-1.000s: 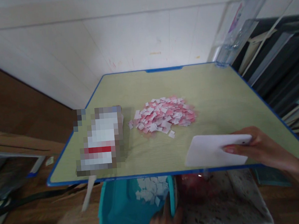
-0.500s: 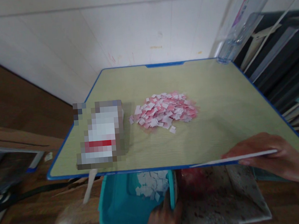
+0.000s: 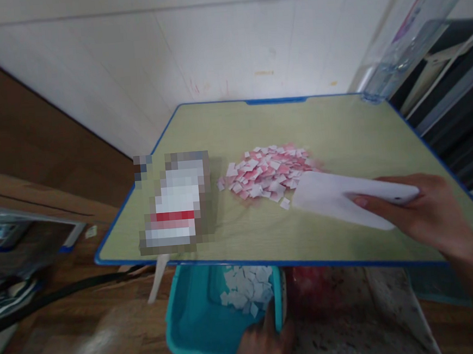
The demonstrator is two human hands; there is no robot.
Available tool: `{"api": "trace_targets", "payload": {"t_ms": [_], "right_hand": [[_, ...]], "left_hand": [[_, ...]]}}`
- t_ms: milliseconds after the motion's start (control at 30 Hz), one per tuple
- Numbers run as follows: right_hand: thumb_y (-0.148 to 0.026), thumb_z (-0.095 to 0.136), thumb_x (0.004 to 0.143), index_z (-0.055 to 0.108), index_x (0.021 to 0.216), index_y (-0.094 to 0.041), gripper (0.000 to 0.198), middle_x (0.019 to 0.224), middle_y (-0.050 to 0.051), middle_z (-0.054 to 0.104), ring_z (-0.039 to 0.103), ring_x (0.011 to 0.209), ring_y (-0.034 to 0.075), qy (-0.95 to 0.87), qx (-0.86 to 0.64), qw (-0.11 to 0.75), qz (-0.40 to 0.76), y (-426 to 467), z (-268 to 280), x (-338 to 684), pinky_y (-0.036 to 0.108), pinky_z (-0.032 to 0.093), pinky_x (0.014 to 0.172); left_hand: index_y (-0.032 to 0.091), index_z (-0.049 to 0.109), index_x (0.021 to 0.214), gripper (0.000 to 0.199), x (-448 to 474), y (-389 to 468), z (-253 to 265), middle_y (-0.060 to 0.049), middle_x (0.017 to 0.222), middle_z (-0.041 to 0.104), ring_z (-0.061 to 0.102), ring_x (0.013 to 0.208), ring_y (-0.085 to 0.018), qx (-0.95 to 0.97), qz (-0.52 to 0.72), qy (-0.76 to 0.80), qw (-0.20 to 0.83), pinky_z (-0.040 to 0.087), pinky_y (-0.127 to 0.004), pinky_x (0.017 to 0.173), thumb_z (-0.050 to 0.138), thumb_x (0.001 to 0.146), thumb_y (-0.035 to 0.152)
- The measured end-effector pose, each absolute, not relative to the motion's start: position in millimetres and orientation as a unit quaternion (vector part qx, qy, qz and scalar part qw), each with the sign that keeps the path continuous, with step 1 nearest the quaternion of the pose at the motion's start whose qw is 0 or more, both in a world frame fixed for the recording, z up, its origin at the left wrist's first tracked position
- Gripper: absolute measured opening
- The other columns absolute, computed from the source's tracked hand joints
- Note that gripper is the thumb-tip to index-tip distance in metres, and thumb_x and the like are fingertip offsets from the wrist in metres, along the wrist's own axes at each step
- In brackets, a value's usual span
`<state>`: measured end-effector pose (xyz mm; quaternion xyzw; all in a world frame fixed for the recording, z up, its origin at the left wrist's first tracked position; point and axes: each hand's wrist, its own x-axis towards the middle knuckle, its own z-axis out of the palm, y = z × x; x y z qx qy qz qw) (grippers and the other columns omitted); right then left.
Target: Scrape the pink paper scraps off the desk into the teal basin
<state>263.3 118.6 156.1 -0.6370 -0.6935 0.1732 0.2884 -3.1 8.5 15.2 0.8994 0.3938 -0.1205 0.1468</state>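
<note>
Against a white wall (image 3: pixel 218 53), the table (image 3: pixel 331 126) bears paper scraps (image 3: pixel 266 172), at whose right edge the right hand (image 3: pixel 436 213) grips a scraper (image 3: pixel 323 194), seemingly for gathering, which next needs a low sweep, while the left hand (image 3: pixel 262 347) clasps a teal tub (image 3: pixel 197 327) below.

The paper pile (image 3: pixel 266 172) is pink and white. The scraper (image 3: pixel 323 194) is white, the tub (image 3: pixel 203 324) blue-green, the bench (image 3: pixel 351 135) pale green.

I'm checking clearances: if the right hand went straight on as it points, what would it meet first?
Probably the paper pile: the scraper in the right hand points at its right side; whether they touch is unclear.
</note>
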Motion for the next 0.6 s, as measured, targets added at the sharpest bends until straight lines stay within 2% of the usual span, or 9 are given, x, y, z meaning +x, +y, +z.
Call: {"api": "trace_targets", "payload": {"t_ms": [133,267,400,500,600], "right_hand": [[-0.041,0.057,0.077,0.069,0.070,-0.016,0.029,0.049,-0.002,0.055,0.042,0.042,0.008,-0.724,-0.592,0.283,0.212,131.8,152.9,253.9,0.019,0.027,0.035],[-0.040,0.056,0.078,0.066,0.062,-0.019,0.028,0.045,-0.004,0.049,0.038,0.040,0.007,-0.766,-0.536,0.266,0.237,143.0,151.9,232.6,0.020,0.027,0.036],[-0.035,0.056,0.079,0.060,0.055,-0.020,0.028,0.044,-0.006,0.046,0.035,0.038,0.005,-0.796,-0.466,0.255,0.291,155.8,157.2,214.7,0.019,0.026,0.035],[-0.037,0.059,0.076,0.059,0.053,-0.019,0.029,0.043,-0.006,0.042,0.032,0.036,0.005,-0.774,-0.481,0.285,0.297,166.1,163.8,222.7,0.020,0.021,0.032],[-0.042,0.067,0.068,0.064,0.058,-0.020,0.024,0.044,-0.004,0.048,0.038,0.036,0.006,-0.701,-0.544,0.320,0.331,175.8,166.1,245.2,0.020,0.022,0.031]], "left_hand": [[0.024,0.055,0.105,0.036,-3.5,8.5,14.9,-0.011,0.096,0.065,0.064,0.056,-0.018,0.902,-0.113,0.394,0.138,0.053,-0.027,0.052,0.052,0.073,0.008],[0.026,0.055,0.104,0.034,-4.9,10.8,10.8,-0.010,0.092,0.065,0.063,0.053,-0.019,0.909,-0.090,0.387,0.124,0.053,-0.028,0.048,0.056,0.074,0.011],[0.028,0.056,0.099,0.028,-6.8,9.6,2.9,-0.010,0.100,0.065,0.061,0.048,-0.018,0.911,-0.059,0.389,0.122,0.051,-0.028,0.041,0.059,0.074,0.014],[0.028,0.057,0.096,0.025,-6.7,7.3,-1.1,-0.011,0.111,0.062,0.063,0.052,-0.018,0.909,-0.031,0.394,0.129,0.051,-0.027,0.041,0.060,0.074,0.016],[0.028,0.058,0.092,0.026,-4.1,8.0,0.3,-0.009,0.106,0.064,0.062,0.051,-0.018,0.907,-0.010,0.401,0.127,0.050,-0.026,0.040,0.060,0.072,0.013]]}}
